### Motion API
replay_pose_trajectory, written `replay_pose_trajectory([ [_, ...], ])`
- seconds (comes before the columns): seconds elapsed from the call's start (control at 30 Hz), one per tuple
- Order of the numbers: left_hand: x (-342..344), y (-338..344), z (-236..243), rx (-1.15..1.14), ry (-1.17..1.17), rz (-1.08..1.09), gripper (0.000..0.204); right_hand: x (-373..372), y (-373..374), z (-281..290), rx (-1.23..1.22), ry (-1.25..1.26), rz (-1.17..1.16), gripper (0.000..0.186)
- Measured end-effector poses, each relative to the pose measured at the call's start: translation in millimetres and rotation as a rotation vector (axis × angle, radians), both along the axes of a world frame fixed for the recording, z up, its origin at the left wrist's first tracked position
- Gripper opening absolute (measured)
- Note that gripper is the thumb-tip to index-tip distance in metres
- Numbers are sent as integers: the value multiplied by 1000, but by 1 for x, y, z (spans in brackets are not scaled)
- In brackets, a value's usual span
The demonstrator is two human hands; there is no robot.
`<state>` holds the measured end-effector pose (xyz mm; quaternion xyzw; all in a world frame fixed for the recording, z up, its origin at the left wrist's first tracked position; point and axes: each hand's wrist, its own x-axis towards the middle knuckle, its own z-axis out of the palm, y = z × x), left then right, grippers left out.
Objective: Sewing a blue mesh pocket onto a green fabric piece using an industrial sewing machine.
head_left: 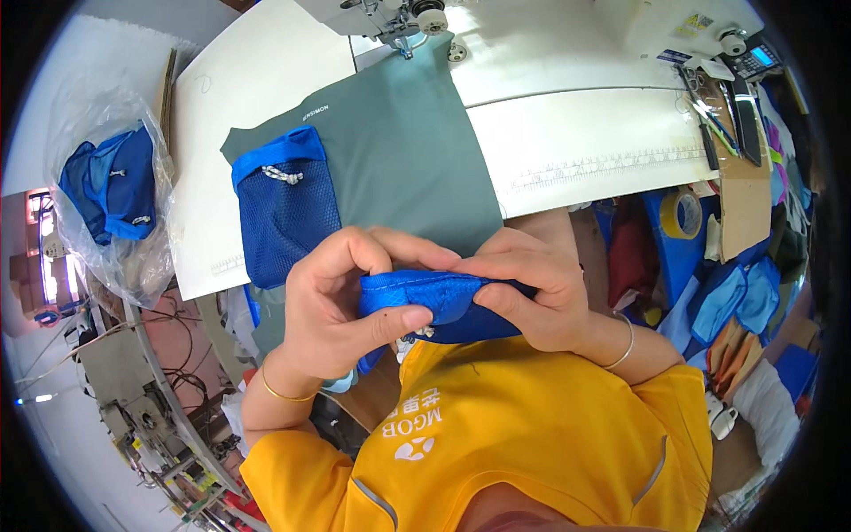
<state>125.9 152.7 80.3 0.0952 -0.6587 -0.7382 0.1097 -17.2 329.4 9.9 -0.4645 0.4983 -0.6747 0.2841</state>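
Note:
Both hands hold one blue fabric pouch (448, 297) in front of my yellow shirt. My left hand (341, 301) pinches its top band, thumb in front and fingers behind. From the other side my right hand (536, 288) grips the same band between thumb and fingers. A bit of white cord peeks out under my left thumb; most of the pouch below is hidden or folded. Beyond my hands, a grey-green fabric panel (399, 151) lies on the white table. On its left part rests a blue mesh pouch (288, 213) with a knotted white cord.
The sewing machine head (403, 22) stands over the panel's far edge. At the far left hangs a clear plastic bag (111, 199) with blue pouches. Pens and scissors lie at the table's right. Below them are a tape roll (682, 215) and fabric pieces.

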Motion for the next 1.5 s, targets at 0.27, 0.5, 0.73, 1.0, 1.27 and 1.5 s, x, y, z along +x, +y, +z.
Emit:
replay_pose_trajectory([
  [0.27,-1,-2,1,157,-44,98,29,5,5,-1,-28,-54,-211,18],
  [0.5,2,0,4,52,-70,91,38,0,11,-10,35,76,-18,15],
  [0.73,0,10,9,20,-196,160,35,4,4,6,132,-83,80,22],
  [1.0,8,6,-4,-222,-215,184,30,-1,7,17,170,203,-77,16],
  [1.27,25,15,-14,-814,-9,228,16,1,16,10,128,188,-90,15],
  [1.5,16,3,3,-406,-183,1,19,8,20,4,120,148,-41,15],
])
